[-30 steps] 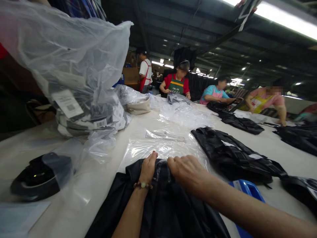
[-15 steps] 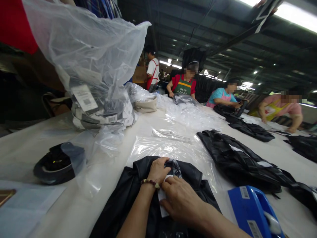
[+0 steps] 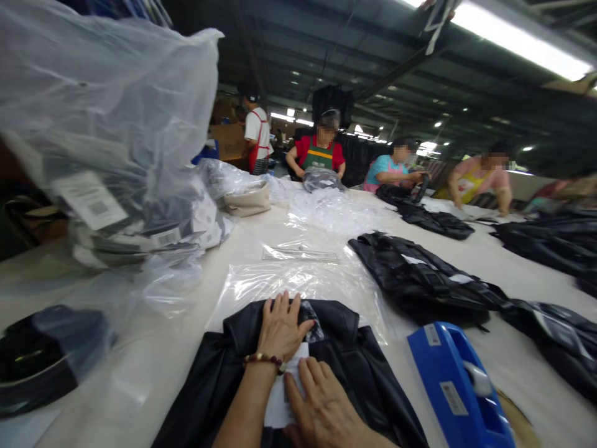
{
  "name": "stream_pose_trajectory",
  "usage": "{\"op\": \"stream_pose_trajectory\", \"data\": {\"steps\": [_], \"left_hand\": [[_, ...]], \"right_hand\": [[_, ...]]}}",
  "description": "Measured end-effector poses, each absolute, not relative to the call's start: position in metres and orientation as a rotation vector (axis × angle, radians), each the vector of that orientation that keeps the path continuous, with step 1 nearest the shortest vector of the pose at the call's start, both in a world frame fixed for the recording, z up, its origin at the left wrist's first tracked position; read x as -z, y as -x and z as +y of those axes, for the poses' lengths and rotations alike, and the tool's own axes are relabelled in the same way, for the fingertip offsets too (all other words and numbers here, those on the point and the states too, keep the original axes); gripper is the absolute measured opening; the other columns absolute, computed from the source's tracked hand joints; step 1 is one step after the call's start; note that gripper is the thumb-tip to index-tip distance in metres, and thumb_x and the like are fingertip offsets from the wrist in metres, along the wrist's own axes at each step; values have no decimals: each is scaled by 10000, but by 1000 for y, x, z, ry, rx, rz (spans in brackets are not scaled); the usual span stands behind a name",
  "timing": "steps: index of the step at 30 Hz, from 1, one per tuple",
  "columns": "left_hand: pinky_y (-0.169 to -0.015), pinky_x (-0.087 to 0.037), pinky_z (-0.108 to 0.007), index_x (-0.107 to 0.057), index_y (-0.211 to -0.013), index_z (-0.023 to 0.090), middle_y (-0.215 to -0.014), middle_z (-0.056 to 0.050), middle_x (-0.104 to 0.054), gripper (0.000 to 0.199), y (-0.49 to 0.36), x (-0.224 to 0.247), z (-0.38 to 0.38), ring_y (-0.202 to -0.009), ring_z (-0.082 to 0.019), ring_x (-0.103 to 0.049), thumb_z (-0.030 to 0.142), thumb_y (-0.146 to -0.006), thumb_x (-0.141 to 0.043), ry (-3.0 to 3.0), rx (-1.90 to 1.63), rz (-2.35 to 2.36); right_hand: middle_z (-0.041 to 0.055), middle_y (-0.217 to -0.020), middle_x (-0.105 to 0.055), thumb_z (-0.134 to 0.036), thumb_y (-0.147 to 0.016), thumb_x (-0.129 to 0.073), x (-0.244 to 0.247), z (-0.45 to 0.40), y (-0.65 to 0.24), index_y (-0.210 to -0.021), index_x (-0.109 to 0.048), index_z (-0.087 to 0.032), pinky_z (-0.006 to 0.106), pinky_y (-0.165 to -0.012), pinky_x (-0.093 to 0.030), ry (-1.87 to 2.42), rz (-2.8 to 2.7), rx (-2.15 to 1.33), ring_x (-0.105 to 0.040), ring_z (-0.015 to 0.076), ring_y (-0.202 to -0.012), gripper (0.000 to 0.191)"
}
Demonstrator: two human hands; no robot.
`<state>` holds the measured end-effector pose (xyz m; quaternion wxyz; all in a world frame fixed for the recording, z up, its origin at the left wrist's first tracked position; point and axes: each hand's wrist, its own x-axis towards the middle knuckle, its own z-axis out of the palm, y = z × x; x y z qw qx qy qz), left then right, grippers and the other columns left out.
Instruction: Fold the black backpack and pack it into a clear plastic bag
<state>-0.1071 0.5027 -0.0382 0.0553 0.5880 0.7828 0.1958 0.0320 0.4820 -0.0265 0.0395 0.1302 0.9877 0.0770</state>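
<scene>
Just changed: half a second ago the right hand (image 3: 321, 398) was curled over the white paper (image 3: 276, 404) and the left hand (image 3: 282, 330) was bent at the jacket's neck; now both lie flatter, and more of the paper shows.
What it means: the work looks to be at a smoothing or pressing stage, the paper placed rather than carried.
Black leather-look jacket: spread on the pale worktop (image 3: 527, 283), directly in front of the wearer, beneath both hands; the black leather-look jacket (image 3: 373, 373) seems to overlap the near part of a clear plastic bag (image 3: 280, 274).
Jacket direction: neck end points away from the wearer; its long axis runs from near to far.
White paper: on the jacket front, below the neck; its long axis also runs near to far, the near end leaning left.
Left hand fingers: spread apart, resting on the jacket beside the neck opening, clamped on nothing.
Right hand fingers: extended, slightly apart, laid over the paper; whether the thumb grips an edge I cannot tell.
Right side: a blue plastic case (image 3: 448, 379) with barcode labels stands near the jacket.
</scene>
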Motion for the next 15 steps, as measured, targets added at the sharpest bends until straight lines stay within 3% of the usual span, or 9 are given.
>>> {"op": "stream_pose_trajectory", "data": {"steps": [4, 7, 9, 13, 15], "left_hand": [[-1040, -247, -487, -411, -1318, 166, -1328, -145, -451, 533, 109, 44, 502, -1251, -280, -365, 463, -878, -461, -1909, -376, 2509], [-1031, -232, -503, -420, -1306, 154, -1289, -137, -480, 557, 116, 50, 506, -1219, -286, -381, 463, -844, -445, -1978, -344, 2488], [-1027, -222, -523, -439, -1291, 179, -1273, -132, -491, 555, 120, 53, 508, -1201, -298, -392, 483, -828, -397, -2002, -385, 2439], [-1022, -196, -559, -500, -1239, 220, -1295, -125, -472, 525, 124, 56, 507, -1247, -337, -336, 480, -821, -317, -2033, -425, 2364], [-1019, -195, -560, -514, -1228, 212, -1316, -129, -453, 523, 125, 56, 507, -1277, -349, -293, 464, -813, -319, -2036, -415, 2350]], "right_hand": [[99, -931, -660, -510, -761, -618, -16, 490, -47, -941, -611, -157, 391, -755, -533, -386, 3036, 95, -616, 258, -887, 396], [35, -1007, -641, -379, -853, -544, -58, 500, -95, -1019, -591, -196, 316, -857, -490, -678, 3333, 362, -586, 172, -952, 251], [34, -1106, -610, -313, -904, -452, -73, 507, -146, -1100, -576, -229, 281, -918, -457, -1214, 3477, 364, -547, 143, -1048, 246], [111, -1109, -611, -477, -878, -386, -43, 533, -267, -967, -656, -197, 420, -940, -467, -2412, 3076, 0, -565, 228, -1048, 399], [160, -1141, -601, -551, -838, -340, -4, 548, -315, -935, -685, -162, 527, -976, -417, -2536, 2810, -168, -540, 301, -1097, 529]]}}
